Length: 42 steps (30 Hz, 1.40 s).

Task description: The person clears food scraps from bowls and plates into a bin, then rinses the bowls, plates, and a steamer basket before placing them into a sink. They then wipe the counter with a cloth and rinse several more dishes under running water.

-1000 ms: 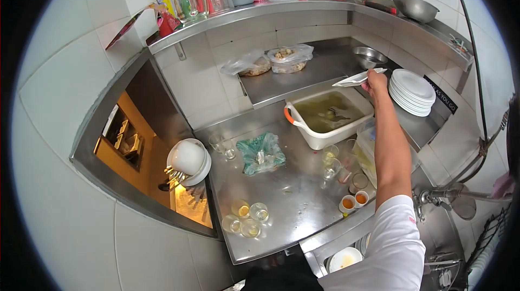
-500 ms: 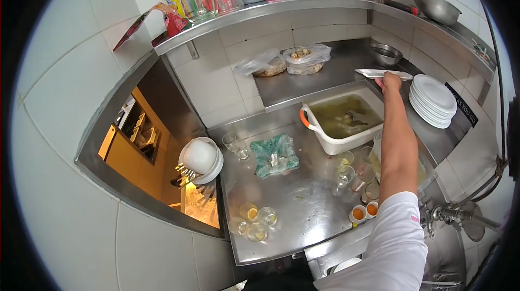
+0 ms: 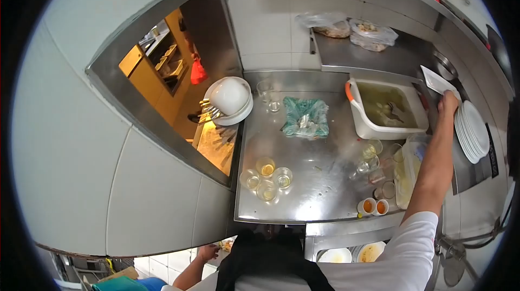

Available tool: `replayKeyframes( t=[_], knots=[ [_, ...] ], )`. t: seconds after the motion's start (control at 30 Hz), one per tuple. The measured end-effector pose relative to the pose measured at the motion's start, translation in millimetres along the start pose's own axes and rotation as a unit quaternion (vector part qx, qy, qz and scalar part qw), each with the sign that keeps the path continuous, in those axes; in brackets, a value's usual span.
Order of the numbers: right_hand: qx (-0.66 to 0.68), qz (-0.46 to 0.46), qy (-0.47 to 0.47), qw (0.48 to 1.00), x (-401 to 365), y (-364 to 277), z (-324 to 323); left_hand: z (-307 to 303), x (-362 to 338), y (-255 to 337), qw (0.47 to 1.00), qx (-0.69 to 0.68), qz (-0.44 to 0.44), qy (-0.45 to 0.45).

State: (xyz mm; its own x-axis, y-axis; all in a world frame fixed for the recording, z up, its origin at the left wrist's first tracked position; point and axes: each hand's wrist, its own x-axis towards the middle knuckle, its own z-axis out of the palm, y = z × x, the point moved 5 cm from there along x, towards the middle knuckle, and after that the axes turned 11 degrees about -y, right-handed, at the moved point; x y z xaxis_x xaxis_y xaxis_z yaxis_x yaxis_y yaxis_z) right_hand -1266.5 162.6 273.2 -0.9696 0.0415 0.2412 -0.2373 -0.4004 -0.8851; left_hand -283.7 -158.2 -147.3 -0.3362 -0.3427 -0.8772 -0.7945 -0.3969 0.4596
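Low at the near left, your left hand point(image 3: 208, 251) hangs beside your body, below the edge of the steel counter point(image 3: 319, 193), clear of the work. It is too small and shadowed to tell how far open it is or whether it has hold of anything.

On the sill of the hatch, a pile of white bowls point(image 3: 230, 96) sits upside down over some cutlery, probably passed through and left within reach. Right of that, a cluster of glasses point(image 3: 265, 177) with yellow dregs stands bunched together near you, and a crumpled green bag point(image 3: 306, 118) lies farther back.

Farther right, the white tub point(image 3: 357, 123) of murky liquid sits against the far step in the counter, seemingly as a soak.

Your right hand point(image 3: 447, 102) is stretched out past the tub, fingers closed on the near edge of a rectangular dish point(image 3: 435, 80). You hold it tilted and by one edge only, likely so it stays clear of the tub. The dish is in the air at the far right, just beyond the stack of round plates point(image 3: 472, 131), which your wrist almost touches.
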Motion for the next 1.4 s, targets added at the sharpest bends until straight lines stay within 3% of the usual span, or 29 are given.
replayKeyframes(
  t=[0.07,0.1,0.13,0.17,0.23,0.27,0.3,0.33,0.37,0.4,0.43,0.47,0.53,0.67,0.73,0.83,0.9,1.07,1.1,1.13,1.27,1.33,1.4],
  knots=[
    [-0.225,0.075,0.072,0.969,-63,-39,29,0,5,-2,1.000,-0.005,-0.003,0.006],
    [-0.231,0.080,0.066,0.967,-74,-34,37,0,8,-3,1.000,-0.024,0.010,-0.005],
    [-0.293,-0.054,0.092,0.950,-84,-41,46,4,8,-10,0.999,-0.046,0.018,-0.018],
    [-0.350,-0.186,0.109,0.912,-103,-44,59,5,2,-7,0.999,0.033,0.009,-0.001],
    [-0.266,-0.211,-0.068,0.938,-174,-26,105,10,-5,-14,0.999,-0.036,0.010,0.014],
    [-0.240,-0.233,-0.189,0.923,-227,-13,137,13,-8,-16,0.999,-0.040,-0.014,0.027],
    [-0.133,-0.142,-0.307,0.932,-280,15,167,15,-9,-19,0.998,-0.053,-0.027,0.030],
    [-0.288,-0.127,-0.434,0.844,-325,61,174,17,-18,-17,0.998,-0.052,-0.034,0.030],
    [-0.353,-0.228,-0.550,0.722,-395,92,203,18,-25,-11,0.998,-0.048,-0.038,0.031],
    [-0.263,0.056,-0.672,0.690,-456,124,211,20,-27,-11,0.997,-0.048,-0.042,0.033],
    [-0.353,0.019,-0.700,0.620,-512,136,216,20,-28,-14,0.997,-0.054,-0.048,0.034],
    [-0.478,0.053,-0.737,0.474,-550,135,228,18,-30,-17,0.996,-0.060,-0.054,0.035],
    [-0.514,-0.049,-0.744,0.425,-598,150,233,14,-29,-19,0.996,-0.056,-0.055,0.036],
    [-0.528,-0.094,-0.740,0.406,-622,186,247,8,-32,-20,0.996,-0.062,-0.053,0.036],
    [-0.530,-0.081,-0.762,0.363,-623,224,241,8,-22,-22,0.996,-0.071,-0.044,0.032],
    [-0.519,-0.116,-0.733,0.424,-613,228,230,11,-18,-18,0.996,-0.084,-0.037,0.015],
    [-0.518,-0.088,-0.710,0.468,-603,219,222,18,-30,8,0.998,-0.049,-0.023,0.006],
    [-0.596,0.040,-0.639,0.485,-542,205,145,22,-28,20,1.000,-0.023,-0.002,0.001],
    [-0.611,0.033,-0.587,0.530,-527,201,120,21,-26,20,1.000,-0.012,-0.008,-0.003],
    [-0.633,0.051,-0.569,0.522,-513,189,102,20,-24,18,1.000,-0.001,-0.015,-0.005],
    [-0.642,0.044,-0.508,0.572,-466,167,33,16,-8,7,0.999,-0.013,-0.031,-0.027],
    [-0.642,-0.001,-0.508,0.575,-450,170,6,13,7,-3,0.999,0.015,-0.005,-0.050],
    [-0.697,0.061,-0.474,0.535,-439,163,6,11,15,-9,0.999,-0.021,-0.023,-0.039]
  ],
)
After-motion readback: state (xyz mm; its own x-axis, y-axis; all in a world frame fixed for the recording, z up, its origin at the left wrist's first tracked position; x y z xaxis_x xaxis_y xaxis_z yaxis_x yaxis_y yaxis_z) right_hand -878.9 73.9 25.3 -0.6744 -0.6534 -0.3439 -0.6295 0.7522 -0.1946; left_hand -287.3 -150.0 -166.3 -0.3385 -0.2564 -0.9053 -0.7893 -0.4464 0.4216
